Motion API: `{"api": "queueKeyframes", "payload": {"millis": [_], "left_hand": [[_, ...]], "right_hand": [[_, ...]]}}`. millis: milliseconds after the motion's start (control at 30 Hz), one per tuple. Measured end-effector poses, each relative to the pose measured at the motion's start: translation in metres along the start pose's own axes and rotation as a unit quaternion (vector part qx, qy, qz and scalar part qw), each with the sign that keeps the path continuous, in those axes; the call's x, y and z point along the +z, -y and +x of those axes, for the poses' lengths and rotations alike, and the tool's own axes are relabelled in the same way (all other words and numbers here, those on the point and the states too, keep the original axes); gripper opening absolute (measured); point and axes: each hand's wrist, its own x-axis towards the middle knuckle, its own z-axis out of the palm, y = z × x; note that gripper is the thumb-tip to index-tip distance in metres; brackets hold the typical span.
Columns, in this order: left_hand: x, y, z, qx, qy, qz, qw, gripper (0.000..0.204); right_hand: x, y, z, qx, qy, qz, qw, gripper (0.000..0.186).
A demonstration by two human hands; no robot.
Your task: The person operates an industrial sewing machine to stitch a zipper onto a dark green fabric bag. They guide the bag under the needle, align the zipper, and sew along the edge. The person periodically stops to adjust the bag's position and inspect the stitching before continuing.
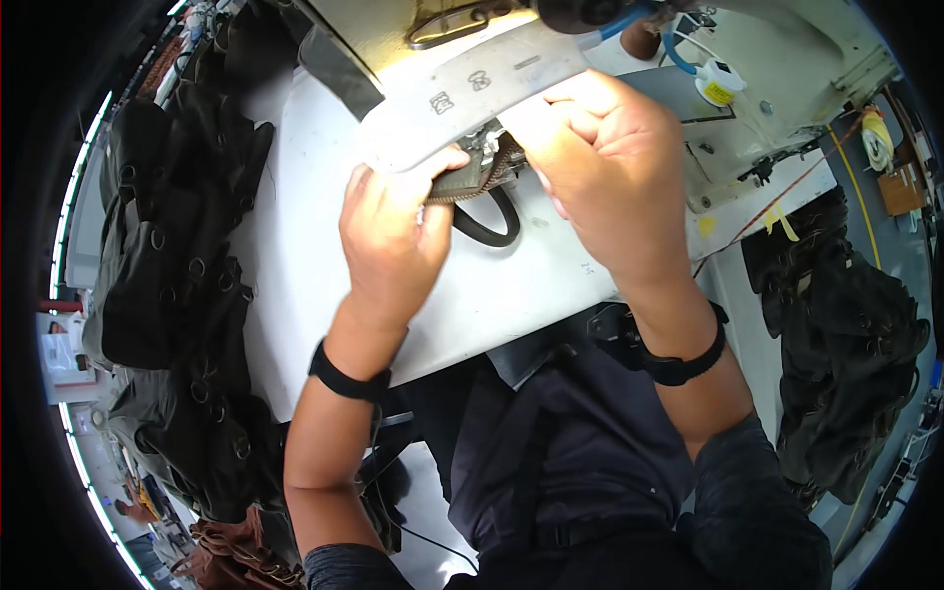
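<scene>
Under the pale head of a sewing machine (482, 93) lies a dark olive fabric piece (457, 184) with a zipper (462, 198) curving along its near edge. My left hand (393, 231) is closed on the fabric piece's left end, close to the metal presser foot (484, 143). My right hand (619, 167) is curled shut just right of the foot. Whatever its fingers hold is hidden behind the machine head and the hand itself. A dark strap loop (506, 221) rests on the white table between my hands.
Dark bags with metal rings (157, 285) are heaped along the white table's (295, 226) left side. More dark bags (851, 354) hang or lie at the right. A blue hose with a white, yellow-labelled fitting (720, 83) runs behind my right hand.
</scene>
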Motion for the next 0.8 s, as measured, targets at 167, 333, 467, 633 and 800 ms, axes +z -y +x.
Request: {"api": "queueKeyframes", "payload": {"millis": [167, 333, 467, 633, 800], "left_hand": [[-0.009, 0.025, 0.004, 0.072, 0.044, -0.020, 0.996, 0.036], [-0.014, 0.024, 0.010, 0.021, 0.102, -0.049, 0.993, 0.036], [-0.017, 0.014, 0.014, 0.018, 0.123, -0.029, 0.992, 0.038], [-0.019, -0.003, 0.004, 0.012, 0.104, -0.022, 0.994, 0.044], [-0.014, -0.006, 0.001, -0.006, 0.072, -0.038, 0.997, 0.049]], "right_hand": [[0.001, 0.002, -0.002, 0.002, -0.004, -0.024, 1.000, 0.030], [0.002, -0.005, -0.003, 0.037, 0.001, -0.099, 0.994, 0.021], [-0.001, -0.007, -0.009, 0.058, 0.020, -0.117, 0.991, 0.020], [-0.005, -0.009, -0.013, 0.020, 0.053, -0.158, 0.986, 0.021], [-0.026, -0.005, -0.006, -0.085, 0.104, -0.284, 0.949, 0.022]]}}
